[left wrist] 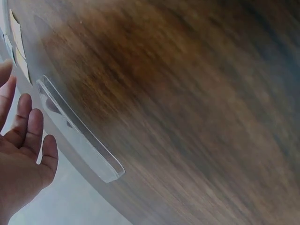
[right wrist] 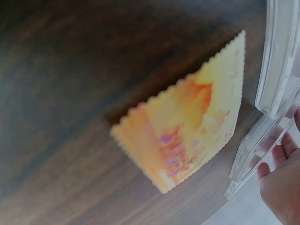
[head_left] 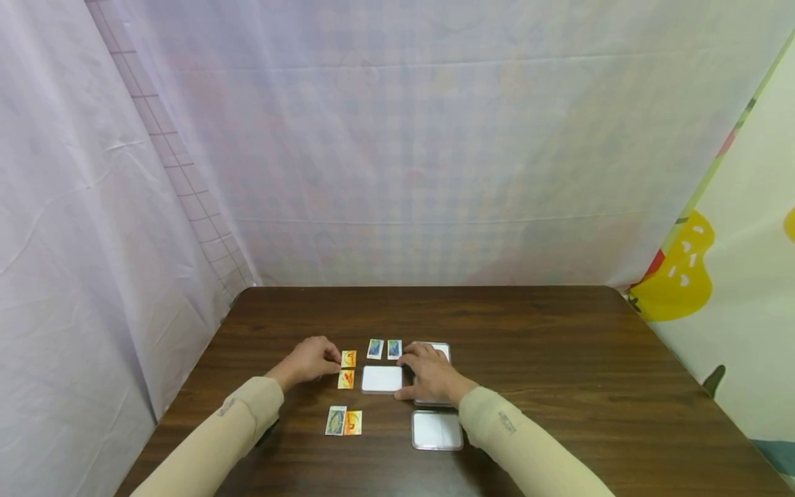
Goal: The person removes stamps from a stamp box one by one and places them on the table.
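On the brown table, my left hand (head_left: 315, 357) has its fingertips at the left edge of an orange stamp (head_left: 349, 358); whether they pinch it is hard to see. A second orange stamp (head_left: 346, 379) lies just below. My right hand (head_left: 430, 373) is spread over a clear case (head_left: 442, 350), covering most of it. Left of those fingers is a smaller white case (head_left: 381, 379). In the left wrist view, loosely bent fingers (left wrist: 35, 126) are beside a clear case (left wrist: 79, 133). The right wrist view shows an orange stamp (right wrist: 187, 126) up close, with fingertips at a clear case (right wrist: 255, 150).
Two blue-green stamps (head_left: 385, 349) lie behind the white case. Nearer the front, a green stamp (head_left: 335, 420) adjoins an orange one (head_left: 353, 422). Another clear case (head_left: 437, 430) lies by the right sleeve. White curtains (head_left: 397, 152) hang behind the table.
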Available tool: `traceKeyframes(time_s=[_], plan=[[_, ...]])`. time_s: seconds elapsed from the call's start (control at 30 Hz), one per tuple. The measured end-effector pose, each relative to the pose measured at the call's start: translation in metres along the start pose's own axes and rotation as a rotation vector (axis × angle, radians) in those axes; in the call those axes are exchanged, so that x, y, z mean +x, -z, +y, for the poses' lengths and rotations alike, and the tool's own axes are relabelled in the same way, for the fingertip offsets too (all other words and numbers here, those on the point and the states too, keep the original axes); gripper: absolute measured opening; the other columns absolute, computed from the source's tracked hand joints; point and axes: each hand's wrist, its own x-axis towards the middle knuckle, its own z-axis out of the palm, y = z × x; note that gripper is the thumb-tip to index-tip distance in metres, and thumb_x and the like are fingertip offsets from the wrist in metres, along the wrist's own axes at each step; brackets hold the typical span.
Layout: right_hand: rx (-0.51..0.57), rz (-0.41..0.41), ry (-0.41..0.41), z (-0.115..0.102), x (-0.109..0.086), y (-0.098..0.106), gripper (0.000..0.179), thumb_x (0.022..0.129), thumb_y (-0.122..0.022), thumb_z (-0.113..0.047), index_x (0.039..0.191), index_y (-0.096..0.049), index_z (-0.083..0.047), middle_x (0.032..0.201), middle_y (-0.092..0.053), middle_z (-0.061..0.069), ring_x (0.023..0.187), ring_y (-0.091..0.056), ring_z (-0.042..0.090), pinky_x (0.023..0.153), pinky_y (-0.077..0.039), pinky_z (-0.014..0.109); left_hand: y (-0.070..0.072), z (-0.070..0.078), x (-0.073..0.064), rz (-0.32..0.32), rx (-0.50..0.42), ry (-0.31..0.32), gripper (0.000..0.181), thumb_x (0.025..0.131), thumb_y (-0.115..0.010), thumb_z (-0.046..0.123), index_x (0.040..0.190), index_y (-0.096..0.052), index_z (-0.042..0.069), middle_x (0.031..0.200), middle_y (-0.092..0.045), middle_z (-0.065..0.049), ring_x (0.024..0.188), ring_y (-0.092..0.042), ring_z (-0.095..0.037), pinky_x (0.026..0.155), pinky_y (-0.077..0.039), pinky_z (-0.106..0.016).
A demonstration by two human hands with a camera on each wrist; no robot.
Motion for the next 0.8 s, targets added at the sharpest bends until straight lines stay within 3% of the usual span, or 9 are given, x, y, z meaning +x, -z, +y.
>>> traceKeyframes(time_s=[0.43,0.7,0.8], plan=[[0.003,-0.018,-0.017,-0.001,-0.001,0.001,0.06,0.083,-0.075,-0.051,0.126,-0.061,-0.012,0.141,-0.046,0.015,0.134,-0.038,0.037,0.106,-0.031,0.057,0.014,-0.013,-0.008,0.049,-0.098,-0.012,0.018,0.082,-0.078,0.011,0.097,-0.072,0.003,0.096,-0.065,-0.005,0.093,-0.061,-0.025,0.085,-0.049,-0.044],[-0.009,-0.013,-0.015,0.001,0.0,-0.001,0.06,0.083,-0.075,-0.052,0.126,-0.062,-0.012,0.141,-0.047,0.014,0.133,-0.039,0.036,0.105,-0.031,0.056,0.024,-0.029,-0.021,0.042,-0.065,-0.03,0.031,0.082,-0.081,0.017,0.106,-0.07,0.002,0.104,-0.063,-0.01,0.101,-0.058,-0.032,0.089,-0.046,-0.051],[-0.014,-0.012,-0.014,0.001,0.0,-0.001,0.06,0.083,-0.075,-0.051,0.126,-0.062,-0.012,0.141,-0.047,0.014,0.133,-0.039,0.036,0.105,-0.031,0.056,0.027,-0.035,-0.026,0.037,-0.048,-0.005,0.036,0.081,-0.083,0.022,0.108,-0.069,0.004,0.109,-0.062,-0.01,0.106,-0.055,-0.033,0.092,-0.044,-0.053]])
